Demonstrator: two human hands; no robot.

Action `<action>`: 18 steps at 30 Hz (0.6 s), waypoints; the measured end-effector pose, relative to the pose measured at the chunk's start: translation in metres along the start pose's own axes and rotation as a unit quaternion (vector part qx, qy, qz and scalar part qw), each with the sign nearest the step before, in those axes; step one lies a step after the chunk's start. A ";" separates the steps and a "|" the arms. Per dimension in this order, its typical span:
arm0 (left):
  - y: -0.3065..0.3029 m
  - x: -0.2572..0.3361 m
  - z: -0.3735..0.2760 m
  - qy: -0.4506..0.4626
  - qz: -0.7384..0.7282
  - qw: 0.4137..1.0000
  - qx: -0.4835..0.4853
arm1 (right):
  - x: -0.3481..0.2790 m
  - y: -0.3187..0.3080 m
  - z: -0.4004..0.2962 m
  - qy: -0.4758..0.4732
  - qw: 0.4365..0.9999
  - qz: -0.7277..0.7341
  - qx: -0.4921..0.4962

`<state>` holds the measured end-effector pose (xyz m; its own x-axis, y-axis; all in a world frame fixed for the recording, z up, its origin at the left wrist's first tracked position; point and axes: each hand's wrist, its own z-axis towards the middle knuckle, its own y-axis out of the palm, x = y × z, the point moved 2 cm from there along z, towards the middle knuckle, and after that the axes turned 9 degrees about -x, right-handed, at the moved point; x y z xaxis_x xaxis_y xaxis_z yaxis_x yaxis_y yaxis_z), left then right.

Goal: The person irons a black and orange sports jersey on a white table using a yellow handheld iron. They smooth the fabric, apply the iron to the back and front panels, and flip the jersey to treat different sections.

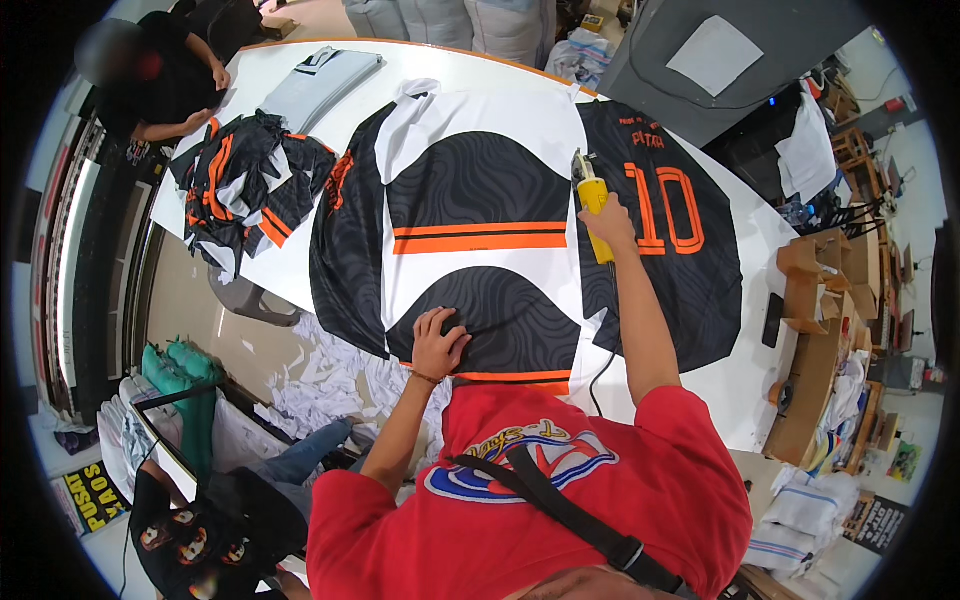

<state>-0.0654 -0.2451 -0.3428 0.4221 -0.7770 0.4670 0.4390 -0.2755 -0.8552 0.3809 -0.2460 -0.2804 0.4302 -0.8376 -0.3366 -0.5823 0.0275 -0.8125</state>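
My right hand (611, 219) is closed round the yellow body of a handheld electric fabric cutter (594, 196). The cutter's metal head lies at the left edge of a black jersey panel (712, 217) with orange numerals, beside white fabric. My left hand (439, 341) rests with spread fingers on a lower black patterned sleeve piece (510, 315); it grips nothing. Above that lies another black sleeve piece (480, 184) with an orange band, printed on the same white cloth (517, 112). To the left is a further black jersey panel (349, 255), with white fabric folded over near its top.
A heap of black and orange cut pieces (247, 187) and a grey-white stack (322, 86) lie on the white table's left. One person stands at that end; another is at lower left. The cutter's cord (596, 382) hangs over the near edge. Cardboard boxes (810, 277) stand right.
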 end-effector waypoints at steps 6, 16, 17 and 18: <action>0.012 -0.018 0.036 -0.042 -0.030 0.998 0.029 | 0.050 -0.004 -0.032 -0.064 0.931 0.340 -0.117; -0.021 -0.086 0.190 -0.111 0.013 0.994 0.013 | 0.146 0.019 -0.108 -0.083 0.869 0.485 -0.051; -0.019 -0.077 0.198 -0.122 0.067 0.990 -0.034 | 0.163 0.025 -0.109 -0.086 0.864 0.495 -0.031; -0.012 -0.067 0.201 -0.132 0.119 0.981 -0.084 | 0.179 0.033 -0.112 -0.079 0.858 0.507 -0.020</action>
<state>0.0600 -0.0761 -0.3184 0.6966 -0.6634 0.2731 0.1766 -0.2104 -0.9615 0.3612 -0.4561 -0.3138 -0.2263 -0.3092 -0.9237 -0.7343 0.6773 -0.0468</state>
